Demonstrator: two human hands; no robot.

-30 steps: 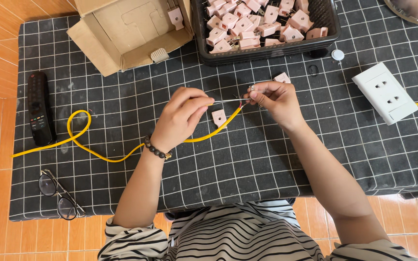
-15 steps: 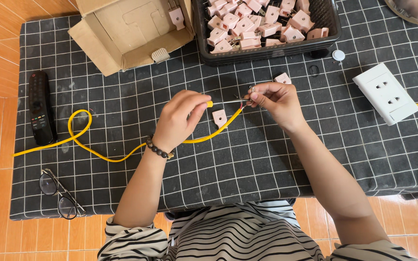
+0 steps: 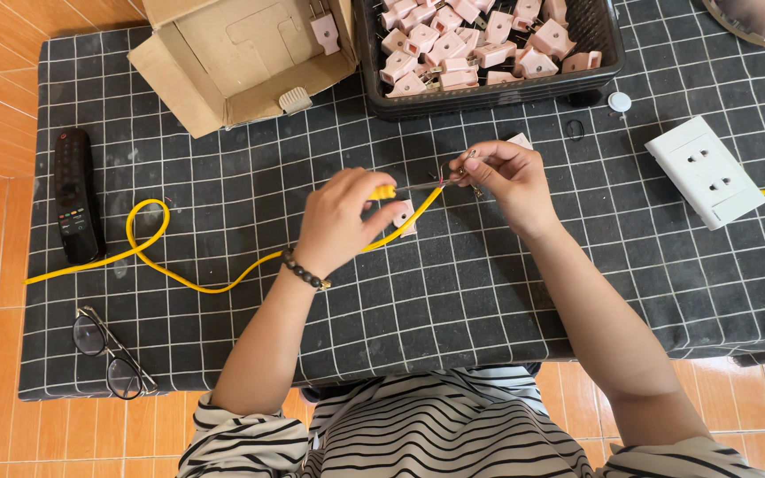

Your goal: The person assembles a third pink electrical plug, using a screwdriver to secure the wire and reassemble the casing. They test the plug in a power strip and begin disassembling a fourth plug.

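— Talk me through it. Where was the cable?

— The yellow cable (image 3: 223, 285) ran across the black checked cloth (image 3: 453, 301), looped once near the remote control (image 3: 74, 196), and came up into my left hand (image 3: 343, 219). I had it pinched near its stripped end, fingers closed on the yellow sheath.

— And the other hand?

— My right hand (image 3: 506, 177) was closed on the bare wire strands (image 3: 443, 180) at the tip, thumb and fingertips tight round them, just above a pink plug part (image 3: 403, 217) lying on the cloth.

— What worried you?

— Thin strands, I'd say. Twist too hard and some could snap or splay. Pull the hands apart and the sheath could slip through my left grip.

— Anything nearby at risk?

— The black basket (image 3: 374, 80) of pink plugs (image 3: 471, 44) sat well clear, as did the white socket (image 3: 704, 173).
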